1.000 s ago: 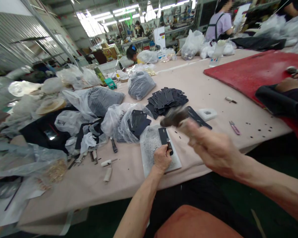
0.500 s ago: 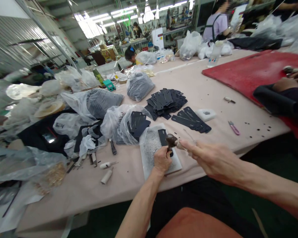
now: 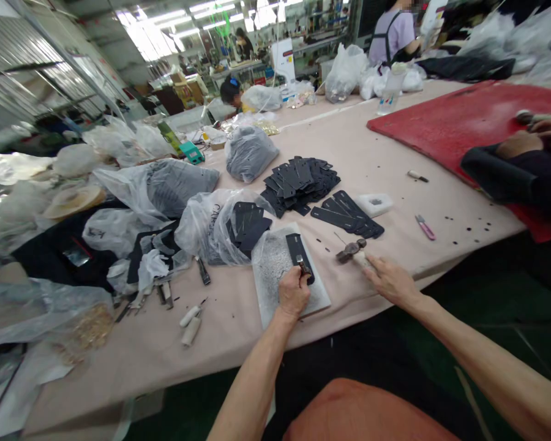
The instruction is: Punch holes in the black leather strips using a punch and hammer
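My left hand is closed round a metal punch, which stands over a dark strip-shaped piece. That piece lies on a worn white slab at the table's near edge. To the right, my right hand grips the pale handle of a hammer, its head low over the table beside the slab. Beyond the slab are a fanned group of dark pieces and a larger heap of them. The punch's tip is hard to make out.
Left of the slab stands a clear plastic bag of dark pieces. Loose tools lie nearer left. Pink-handled snips and a white block are at right. Another person's hands work over a red board.
The hammer has moved from above the punch down to the right, away from my left hand. My left hand still holds the punch over the dark piece. The whole view has shifted slightly.
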`<state>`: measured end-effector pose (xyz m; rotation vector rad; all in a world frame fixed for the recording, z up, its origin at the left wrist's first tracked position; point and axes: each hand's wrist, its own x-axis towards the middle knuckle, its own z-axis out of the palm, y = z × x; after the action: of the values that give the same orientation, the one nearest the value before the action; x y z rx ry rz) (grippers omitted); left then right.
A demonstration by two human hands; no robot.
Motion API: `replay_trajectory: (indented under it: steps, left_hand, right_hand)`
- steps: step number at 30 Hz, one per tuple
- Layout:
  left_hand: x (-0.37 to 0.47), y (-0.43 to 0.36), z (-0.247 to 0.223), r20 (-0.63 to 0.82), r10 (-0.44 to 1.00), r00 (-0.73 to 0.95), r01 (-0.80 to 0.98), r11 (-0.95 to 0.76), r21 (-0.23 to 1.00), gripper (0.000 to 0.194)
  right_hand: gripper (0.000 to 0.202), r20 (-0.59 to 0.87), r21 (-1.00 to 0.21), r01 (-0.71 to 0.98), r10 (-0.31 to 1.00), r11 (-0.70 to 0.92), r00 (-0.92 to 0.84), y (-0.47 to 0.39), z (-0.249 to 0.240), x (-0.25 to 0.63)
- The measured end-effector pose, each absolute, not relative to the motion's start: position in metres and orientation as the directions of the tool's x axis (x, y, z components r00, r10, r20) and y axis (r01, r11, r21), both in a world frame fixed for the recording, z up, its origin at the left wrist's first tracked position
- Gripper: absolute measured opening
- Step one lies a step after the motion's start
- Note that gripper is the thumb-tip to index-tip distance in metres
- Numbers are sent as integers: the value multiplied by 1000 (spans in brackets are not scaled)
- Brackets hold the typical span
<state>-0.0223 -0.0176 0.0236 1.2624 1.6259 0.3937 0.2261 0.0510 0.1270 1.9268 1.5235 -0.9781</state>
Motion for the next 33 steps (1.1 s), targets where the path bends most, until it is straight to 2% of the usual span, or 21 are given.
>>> replay_trajectory:
  steps: [2, 3, 6, 8, 11, 16, 19, 21, 24, 30, 33]
  left_hand:
    - [-22, -18, 21, -513, 858, 37, 522, 421, 742, 10]
    - [-22, -18, 21, -520, 854, 31, 507, 435, 744, 11]
    - [-21, -16, 22, -547, 837, 8, 448, 486, 750, 14]
    - [-19, -14, 27, -566, 824, -32, 417, 525, 742, 17]
    - [-16, -9, 36, -594, 795, -124, 381, 591, 711, 21]
    - [-16, -3, 38, -669, 692, -272, 302, 722, 623, 24]
    - [-21, -5, 30, -734, 608, -302, 208, 794, 572, 27]
    - [-24, -8, 25, -752, 589, -294, 177, 807, 563, 28]
    - [-25, -13, 23, -732, 616, -292, 232, 788, 570, 29]
    - [-25, -22, 27, -664, 675, -322, 297, 738, 606, 34]
    - [-28, -25, 27, -674, 636, -376, 249, 770, 588, 36]
  right_hand:
    - [39, -699, -24, 999, 715, -22, -1, 55, 118, 211]
    - [37, -683, -59, 998, 730, -23, -24, 57, 114, 200]
    - [34, -773, -259, 906, 635, -336, 14, 57, 96, 163]
    - [33, -863, -305, 795, 505, -525, 2, 52, 84, 141]
    - [31, -910, -277, 725, 415, -631, 13, 41, 73, 122]
    - [34, -878, -212, 811, 471, -545, 87, 33, 73, 125]
    - [40, -878, -234, 792, 473, -564, 78, 28, 69, 133]
    - [35, -895, -237, 765, 441, -598, 68, 26, 66, 137]
    - [21, -919, -211, 689, 381, -693, 102, 24, 60, 139]
    - [13, -939, -147, 540, 289, -829, 188, 19, 61, 137]
    - [15, -951, -152, 361, 235, -920, 200, 21, 71, 136]
